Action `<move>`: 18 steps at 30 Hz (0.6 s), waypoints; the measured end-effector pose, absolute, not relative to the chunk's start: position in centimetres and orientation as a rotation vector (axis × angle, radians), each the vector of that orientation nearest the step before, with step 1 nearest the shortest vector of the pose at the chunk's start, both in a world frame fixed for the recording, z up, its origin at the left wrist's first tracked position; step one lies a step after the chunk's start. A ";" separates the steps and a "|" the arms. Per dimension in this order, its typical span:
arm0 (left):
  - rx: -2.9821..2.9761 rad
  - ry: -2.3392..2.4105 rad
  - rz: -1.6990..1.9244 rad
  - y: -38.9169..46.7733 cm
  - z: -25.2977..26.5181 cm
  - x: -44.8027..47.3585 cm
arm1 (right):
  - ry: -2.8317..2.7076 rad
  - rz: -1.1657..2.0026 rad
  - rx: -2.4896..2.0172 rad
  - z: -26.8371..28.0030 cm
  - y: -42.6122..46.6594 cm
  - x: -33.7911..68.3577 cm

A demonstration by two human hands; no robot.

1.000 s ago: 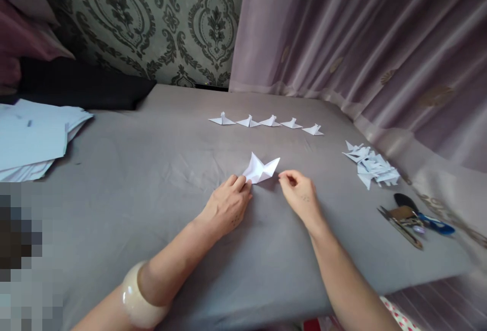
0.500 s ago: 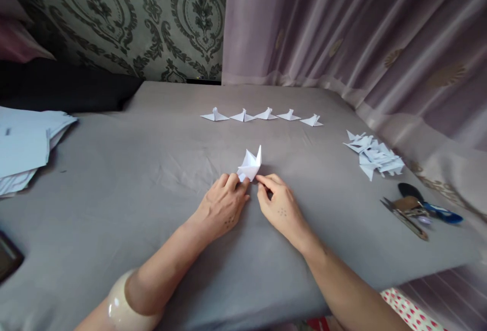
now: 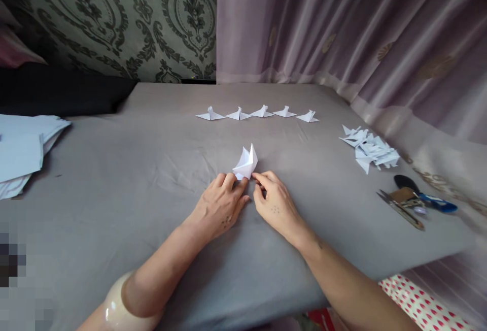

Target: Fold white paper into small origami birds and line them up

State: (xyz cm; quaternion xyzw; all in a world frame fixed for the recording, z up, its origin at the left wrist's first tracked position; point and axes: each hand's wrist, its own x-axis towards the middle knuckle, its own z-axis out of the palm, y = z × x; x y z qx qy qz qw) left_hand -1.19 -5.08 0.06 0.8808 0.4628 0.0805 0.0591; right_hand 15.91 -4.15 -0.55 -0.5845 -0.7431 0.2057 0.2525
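Note:
A white folded paper piece (image 3: 245, 163) stands at the middle of the grey cloth surface, with pointed flaps rising from it. My left hand (image 3: 223, 200) is at its lower left edge; the fingers hold that edge down against the cloth. On the other side, my right hand (image 3: 274, 201) has thumb and forefinger closed at the paper's lower right corner. The fingertips hide part of the bottom edge. Beyond my hands, several small folded paper birds (image 3: 262, 111) stand in a row.
To the right lies a heap of folded white papers (image 3: 375, 149). Nearer are pointed metal scissors (image 3: 401, 211) and a blue-handled tool (image 3: 437, 202). A stack of white sheets (image 3: 23, 148) sits at the left, in front of black cloth (image 3: 64, 90). A purple curtain (image 3: 304, 26) hangs behind.
The whole view has shifted slightly. The paper's tall flap has turned a little and now looks broader. Both hands keep their places at its lower edge.

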 end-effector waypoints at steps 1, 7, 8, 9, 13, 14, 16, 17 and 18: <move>2.675 1.401 0.244 -5.1 0.0 -1.2 | -2.008 0.563 -1.597 -0.6 -4.2 15.9; 2.696 1.428 0.242 -5.4 -0.1 -1.0 | -2.067 0.544 -1.571 -0.7 -4.1 15.8; 2.694 1.439 0.238 -5.4 -0.1 -1.0 | -2.080 0.537 -1.561 -0.7 -4.1 15.8; 2.695 1.450 0.236 -5.4 -0.1 -1.0 | -2.084 0.533 -1.551 -0.6 -4.0 15.8; 2.727 1.459 0.259 -5.2 -0.2 -1.0 | -2.039 0.549 -1.504 -0.3 -3.5 15.8; 2.731 1.457 0.273 -5.2 -0.2 -1.1 | -2.030 0.558 -1.490 -0.2 -3.4 15.8; 2.729 1.465 0.297 -5.1 -0.1 -1.1 | -2.022 0.575 -1.466 -0.1 -3.2 15.9; 2.729 1.470 0.304 -5.1 -0.1 -1.1 | -2.022 0.586 -1.457 -0.1 -3.2 16.0; 2.735 1.470 0.305 -5.1 0.0 -1.2 | -2.022 0.596 -1.449 0.0 -3.1 16.0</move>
